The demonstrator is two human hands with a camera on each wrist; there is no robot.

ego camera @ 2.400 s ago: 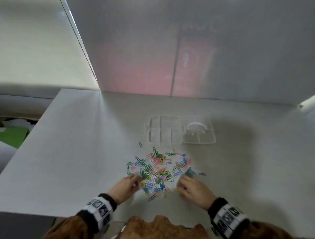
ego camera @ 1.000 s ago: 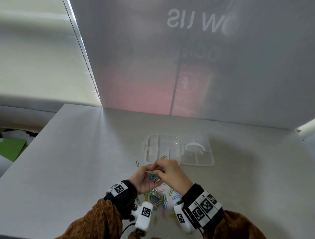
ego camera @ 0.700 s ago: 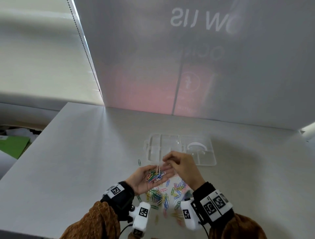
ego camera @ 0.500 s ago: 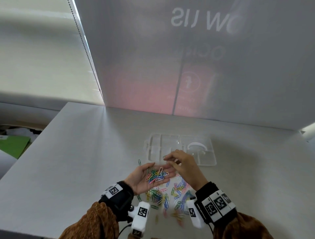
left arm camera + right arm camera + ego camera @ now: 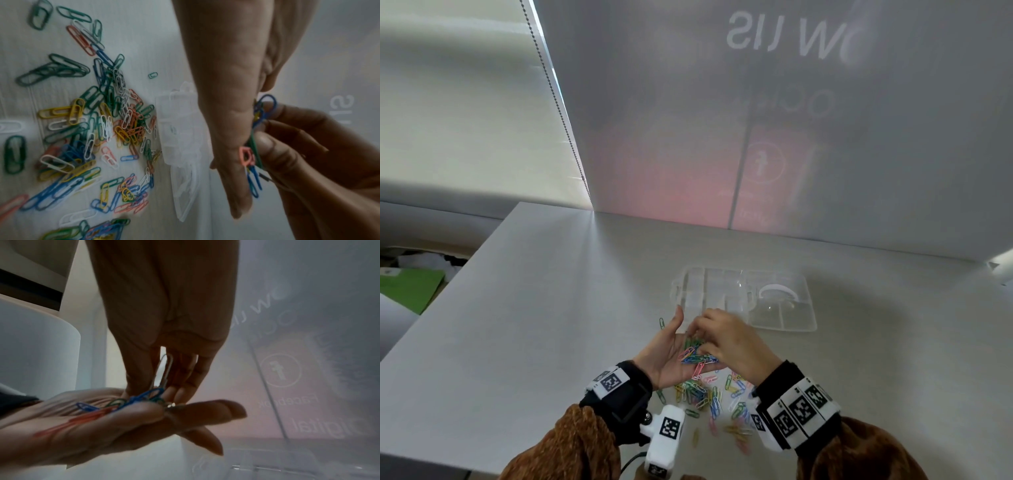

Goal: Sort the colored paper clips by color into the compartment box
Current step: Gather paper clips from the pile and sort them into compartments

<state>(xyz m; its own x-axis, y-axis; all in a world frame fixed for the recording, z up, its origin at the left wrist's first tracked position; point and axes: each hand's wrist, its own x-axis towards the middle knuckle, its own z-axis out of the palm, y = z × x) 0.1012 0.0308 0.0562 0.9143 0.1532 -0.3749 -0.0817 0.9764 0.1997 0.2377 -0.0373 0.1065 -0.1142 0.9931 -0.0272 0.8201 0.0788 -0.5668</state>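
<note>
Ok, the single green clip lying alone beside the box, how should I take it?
Come from straight above and pinch the green clip across its two long sides: it lies flat on the table, apart from the pile, so nothing should block the fingertips.

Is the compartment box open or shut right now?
Open: the compartment box has its clear lid flipped flat beside it, dividers exposed.

The clear plastic compartment box point(image 5: 780, 322) sits on the white table point(image 5: 534, 325), behind the loose pile of small wire paper clips point(image 5: 709, 397).
</note>
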